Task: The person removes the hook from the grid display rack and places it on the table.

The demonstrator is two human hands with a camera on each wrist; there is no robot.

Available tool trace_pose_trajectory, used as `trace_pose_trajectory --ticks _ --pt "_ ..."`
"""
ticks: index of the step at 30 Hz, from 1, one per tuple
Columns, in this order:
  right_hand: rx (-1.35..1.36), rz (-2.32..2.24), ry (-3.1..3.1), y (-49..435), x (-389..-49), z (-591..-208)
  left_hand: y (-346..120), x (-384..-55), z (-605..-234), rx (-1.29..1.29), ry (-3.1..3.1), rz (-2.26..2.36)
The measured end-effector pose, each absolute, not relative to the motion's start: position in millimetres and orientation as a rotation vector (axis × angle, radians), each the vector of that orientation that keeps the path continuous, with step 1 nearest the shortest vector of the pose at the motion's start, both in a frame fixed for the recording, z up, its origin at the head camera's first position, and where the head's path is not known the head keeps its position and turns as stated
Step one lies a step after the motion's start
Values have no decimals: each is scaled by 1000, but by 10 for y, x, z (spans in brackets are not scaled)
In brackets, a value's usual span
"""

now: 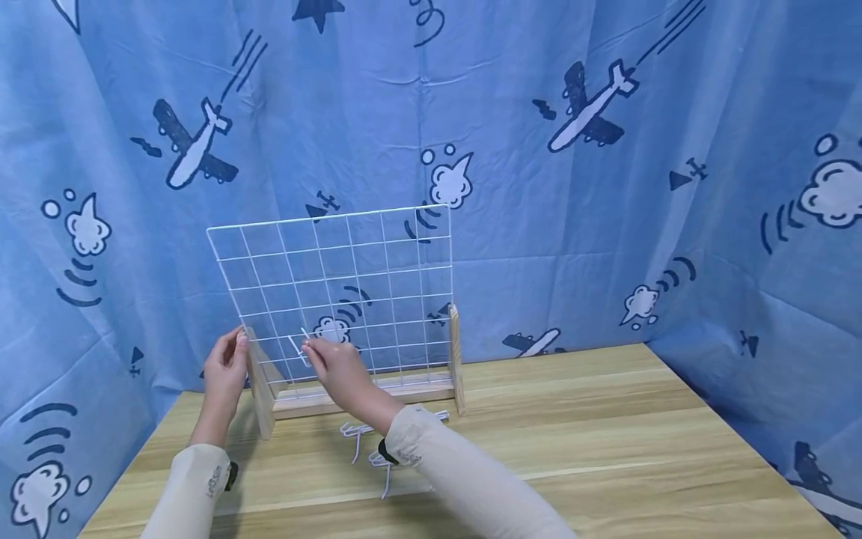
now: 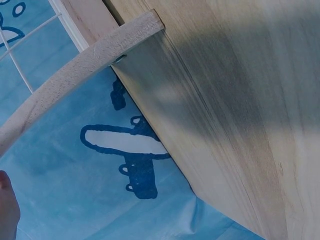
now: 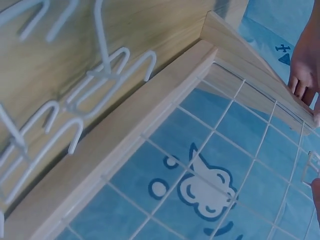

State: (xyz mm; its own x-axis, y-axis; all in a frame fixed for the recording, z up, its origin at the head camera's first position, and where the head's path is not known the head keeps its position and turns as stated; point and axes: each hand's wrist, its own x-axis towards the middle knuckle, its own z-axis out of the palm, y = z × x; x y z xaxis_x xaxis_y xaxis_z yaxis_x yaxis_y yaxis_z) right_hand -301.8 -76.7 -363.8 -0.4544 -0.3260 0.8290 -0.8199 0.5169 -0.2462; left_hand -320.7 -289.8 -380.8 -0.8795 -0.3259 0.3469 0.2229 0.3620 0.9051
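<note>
A white wire grid panel [image 1: 350, 292] leans back in a wooden stand [image 1: 364, 394]. My left hand [image 1: 225, 367] grips the top of the stand's left side post [image 1: 261, 389], thumb against its edge. In the left wrist view only a bit of that hand [image 2: 9, 210] shows, beside the curved post [image 2: 75, 75]. My right hand [image 1: 343, 374] pinches a white wire hook [image 1: 299, 352] in front of the grid's lower left squares. The right wrist view catches part of this hook [image 3: 310, 167] at its right edge, close over the grid wires [image 3: 255, 159].
More white wire hooks [image 1: 357, 431] lie on the wood-grain table [image 1: 572, 434] in front of the stand, partly under my right forearm. The right wrist view shows several hooks [image 3: 107, 82] near the stand's base bar [image 3: 115, 135]. A blue patterned curtain [image 1: 512, 224] hangs behind the table.
</note>
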Motion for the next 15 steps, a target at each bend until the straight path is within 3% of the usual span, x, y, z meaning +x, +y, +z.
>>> trace_pose_trajectory --ticks 15 --pt "1054 785 -2058 -525 -2886 -3590 -2895 -3202 -3815 78 -2147 -1539"
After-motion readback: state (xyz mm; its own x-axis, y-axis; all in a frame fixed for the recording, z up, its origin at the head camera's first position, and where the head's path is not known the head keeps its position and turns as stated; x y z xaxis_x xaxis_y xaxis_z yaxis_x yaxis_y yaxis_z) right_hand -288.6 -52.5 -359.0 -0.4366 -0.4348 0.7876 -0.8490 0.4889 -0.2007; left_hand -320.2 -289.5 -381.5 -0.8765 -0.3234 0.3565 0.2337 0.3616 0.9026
